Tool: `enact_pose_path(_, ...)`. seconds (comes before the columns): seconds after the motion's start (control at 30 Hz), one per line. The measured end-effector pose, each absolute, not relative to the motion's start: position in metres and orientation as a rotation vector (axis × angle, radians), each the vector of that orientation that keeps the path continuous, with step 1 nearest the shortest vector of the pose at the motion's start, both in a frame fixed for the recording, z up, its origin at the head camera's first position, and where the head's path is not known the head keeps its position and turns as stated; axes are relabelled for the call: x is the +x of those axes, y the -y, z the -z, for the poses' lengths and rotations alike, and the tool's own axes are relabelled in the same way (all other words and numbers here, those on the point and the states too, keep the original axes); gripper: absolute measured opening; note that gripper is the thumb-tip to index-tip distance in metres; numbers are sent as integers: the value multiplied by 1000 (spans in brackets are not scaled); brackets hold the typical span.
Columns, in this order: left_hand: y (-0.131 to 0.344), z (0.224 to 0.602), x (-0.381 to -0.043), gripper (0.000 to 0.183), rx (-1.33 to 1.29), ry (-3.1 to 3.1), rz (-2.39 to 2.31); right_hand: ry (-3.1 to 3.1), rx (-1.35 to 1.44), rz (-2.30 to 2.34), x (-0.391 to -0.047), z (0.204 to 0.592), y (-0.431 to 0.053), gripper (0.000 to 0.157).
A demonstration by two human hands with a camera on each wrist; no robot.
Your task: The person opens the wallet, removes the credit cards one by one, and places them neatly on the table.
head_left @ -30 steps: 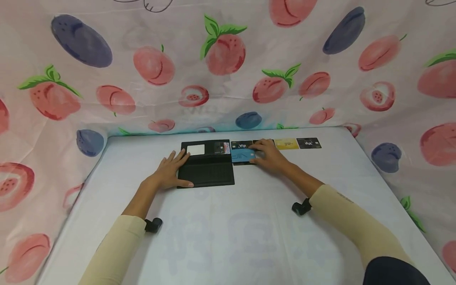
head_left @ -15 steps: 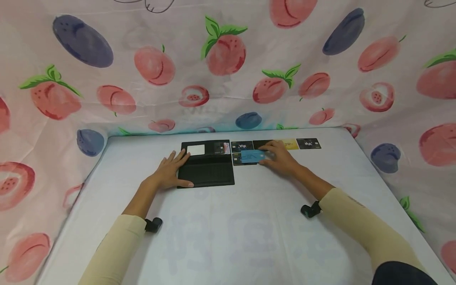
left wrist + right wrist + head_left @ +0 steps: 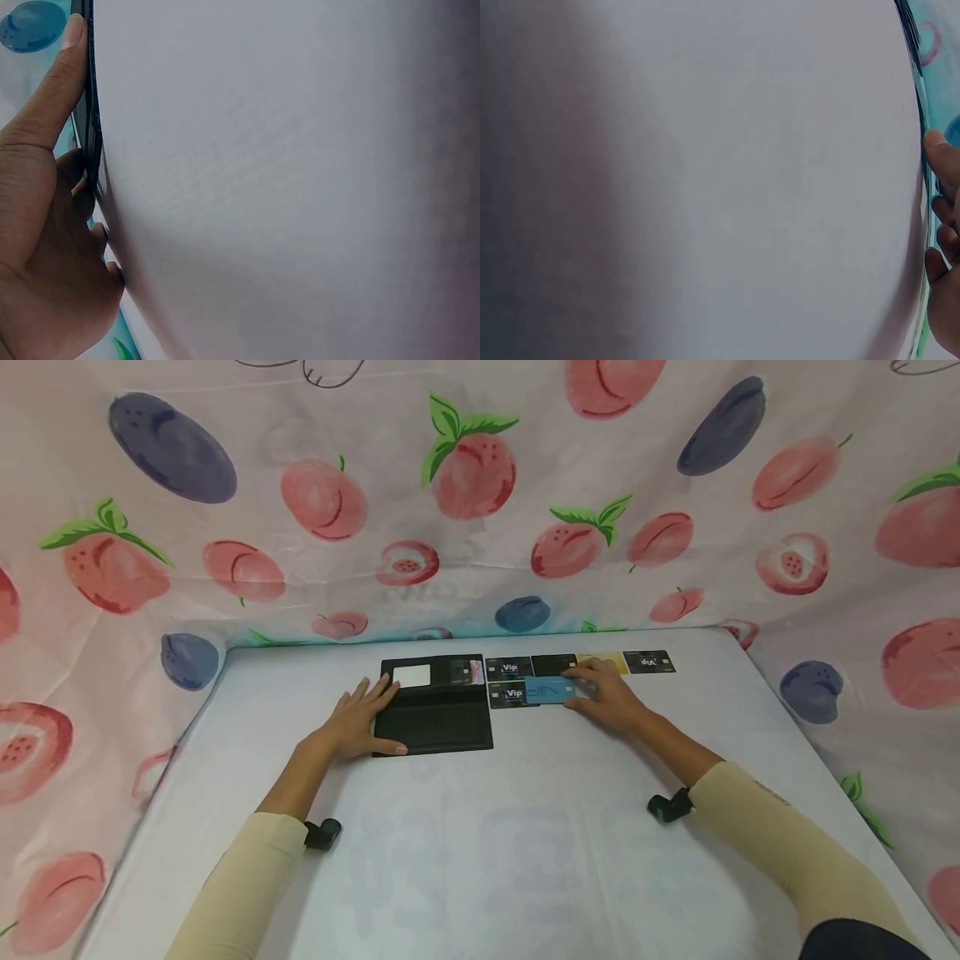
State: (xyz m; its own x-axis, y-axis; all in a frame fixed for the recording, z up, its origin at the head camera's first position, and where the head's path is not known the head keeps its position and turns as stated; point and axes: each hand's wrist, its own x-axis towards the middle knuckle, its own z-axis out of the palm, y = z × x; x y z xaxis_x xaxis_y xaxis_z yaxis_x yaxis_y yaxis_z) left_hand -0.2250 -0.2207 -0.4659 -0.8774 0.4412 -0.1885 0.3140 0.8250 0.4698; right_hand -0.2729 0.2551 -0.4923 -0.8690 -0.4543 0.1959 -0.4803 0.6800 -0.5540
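Note:
An open black wallet [image 3: 435,720] lies flat on the white table, with a white panel and card slots in its upper half. My left hand [image 3: 354,723] rests on its left edge, fingers spread and thumb on the lower corner. In the left wrist view, the thumb [image 3: 56,94] lies along the dark wallet edge. Right of the wallet, my right hand [image 3: 609,695] pinches a blue card [image 3: 550,690] at its right end, between thumb and fingers. That card lies beside a black Vip card [image 3: 507,695] in the lower row.
An upper row runs along the back: a black Vip card [image 3: 508,668], a plain-looking black card [image 3: 553,665], a yellow card [image 3: 617,661] partly behind my fingers, and another black card [image 3: 649,662]. A fruit-patterned curtain [image 3: 480,577] hangs behind the table [image 3: 465,852].
My right hand has moved right with the blue card, uncovering the lower black Vip card and now partly covering the yellow card. The left hand and wallet have stayed put.

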Motion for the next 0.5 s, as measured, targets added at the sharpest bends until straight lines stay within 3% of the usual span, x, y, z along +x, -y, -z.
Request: enact_pose_path(0.5, 221, 469, -226, 119, 568, -2712, -633, 2839, 771, -959, -268, 496, -272, 51)
